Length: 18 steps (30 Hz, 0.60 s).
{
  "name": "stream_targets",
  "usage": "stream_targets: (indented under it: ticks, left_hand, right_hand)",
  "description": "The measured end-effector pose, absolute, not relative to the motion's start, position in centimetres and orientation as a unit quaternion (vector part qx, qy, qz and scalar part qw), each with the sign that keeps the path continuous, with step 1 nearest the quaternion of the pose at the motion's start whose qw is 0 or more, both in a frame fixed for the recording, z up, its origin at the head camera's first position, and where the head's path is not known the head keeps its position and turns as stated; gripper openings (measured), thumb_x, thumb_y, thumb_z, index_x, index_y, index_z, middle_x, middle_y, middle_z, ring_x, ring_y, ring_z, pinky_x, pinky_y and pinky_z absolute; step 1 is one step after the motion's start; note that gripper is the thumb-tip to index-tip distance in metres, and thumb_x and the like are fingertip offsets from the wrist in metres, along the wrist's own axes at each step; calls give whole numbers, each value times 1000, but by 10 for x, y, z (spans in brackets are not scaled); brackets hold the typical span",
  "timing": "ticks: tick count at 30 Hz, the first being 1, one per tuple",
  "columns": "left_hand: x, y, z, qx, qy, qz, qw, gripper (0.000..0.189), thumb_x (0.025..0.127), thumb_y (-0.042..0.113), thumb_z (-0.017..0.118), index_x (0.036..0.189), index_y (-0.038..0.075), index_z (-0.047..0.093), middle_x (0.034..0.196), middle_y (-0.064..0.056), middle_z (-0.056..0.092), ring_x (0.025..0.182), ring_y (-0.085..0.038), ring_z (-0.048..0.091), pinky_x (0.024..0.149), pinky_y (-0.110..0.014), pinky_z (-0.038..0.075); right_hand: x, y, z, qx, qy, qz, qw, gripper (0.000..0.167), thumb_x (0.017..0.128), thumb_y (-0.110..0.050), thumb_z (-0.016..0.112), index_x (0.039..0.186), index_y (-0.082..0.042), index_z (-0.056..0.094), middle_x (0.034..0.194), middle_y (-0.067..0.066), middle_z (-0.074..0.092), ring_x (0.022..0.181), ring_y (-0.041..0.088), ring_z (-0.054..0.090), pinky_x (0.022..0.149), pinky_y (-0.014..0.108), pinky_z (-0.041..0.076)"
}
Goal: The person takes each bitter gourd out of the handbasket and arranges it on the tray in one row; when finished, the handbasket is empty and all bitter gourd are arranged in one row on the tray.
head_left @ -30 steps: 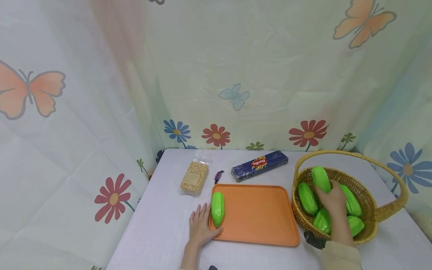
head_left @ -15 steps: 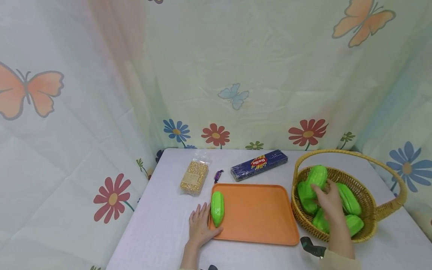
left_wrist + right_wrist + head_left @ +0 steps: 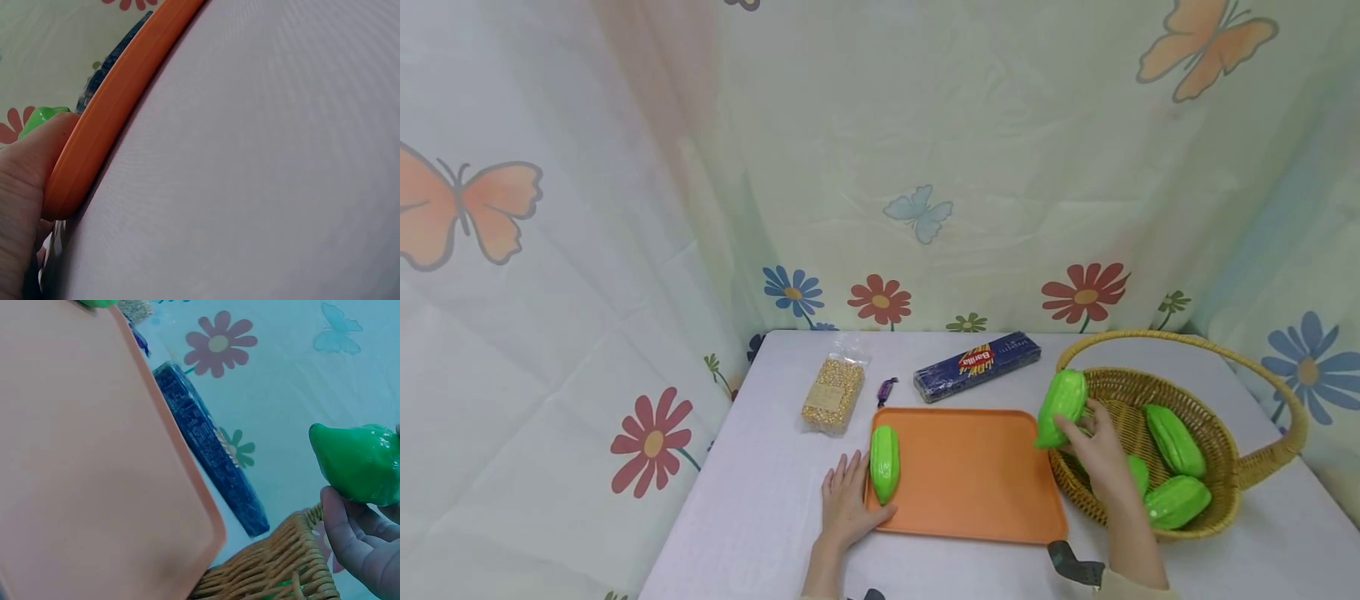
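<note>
My right hand (image 3: pixel 1099 442) holds a green star fruit (image 3: pixel 1063 406) over the left rim of a wicker basket (image 3: pixel 1223 433), near the tray's right side. In the right wrist view, thumb and fingers grip this fruit (image 3: pixel 356 462), its pointed tip facing left. Inside the basket lie several more green star fruits (image 3: pixel 1176 440). My left hand (image 3: pixel 847 504) rests with fingers spread at the left edge of an orange tray (image 3: pixel 970 475), thumb at its front corner. On the tray's left side lies one star fruit (image 3: pixel 884 463). The left wrist view shows the thumb against the tray's rim (image 3: pixel 119 94).
Behind the tray are a bag of yellow kernels (image 3: pixel 833 395), a purple wrapped candy (image 3: pixel 887 390) and a blue Barilla spaghetti box (image 3: pixel 977 367). The basket's tall handle (image 3: pixel 1180 337) arches above it. Patterned curtains (image 3: pixel 1000 167) enclose the table (image 3: pixel 737 500).
My right hand has lifted a star fruit from within the basket and carried it left to the basket's rim beside the tray. My left hand and the tray have stayed in place.
</note>
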<state>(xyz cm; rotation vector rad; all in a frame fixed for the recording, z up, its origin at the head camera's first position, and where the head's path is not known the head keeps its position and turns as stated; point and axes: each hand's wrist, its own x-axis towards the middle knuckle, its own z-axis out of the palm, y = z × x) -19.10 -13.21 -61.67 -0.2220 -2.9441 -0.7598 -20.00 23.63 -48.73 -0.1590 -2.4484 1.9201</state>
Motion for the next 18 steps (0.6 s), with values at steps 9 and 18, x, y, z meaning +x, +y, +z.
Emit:
stream_targets:
  ticks: [9, 18]
  left_hand:
    - [-192, -130, -612, -66, -964, -253, 40, 100, 64, 68, 63, 143, 16, 32, 145, -9, 33, 135, -33, 18, 106, -54, 9]
    - [-190, -131, -613, -70, -963, -255, 42, 100, 64, 68, 64, 143, 16, 32, 145, -10, 33, 135, -33, 18, 106, -53, 9]
  right_hand:
    - [-194, 215, -493, -41, -785, 618, -25, 85, 94, -38, 48, 143, 1, -9, 140, 36, 18, 125, 46, 31, 94, 45, 41]
    - [-197, 170, -511, -15, -810, 585, -37, 71, 92, -26, 56, 141, 5, 14, 123, 32, 43, 110, 40, 47, 85, 43, 47]
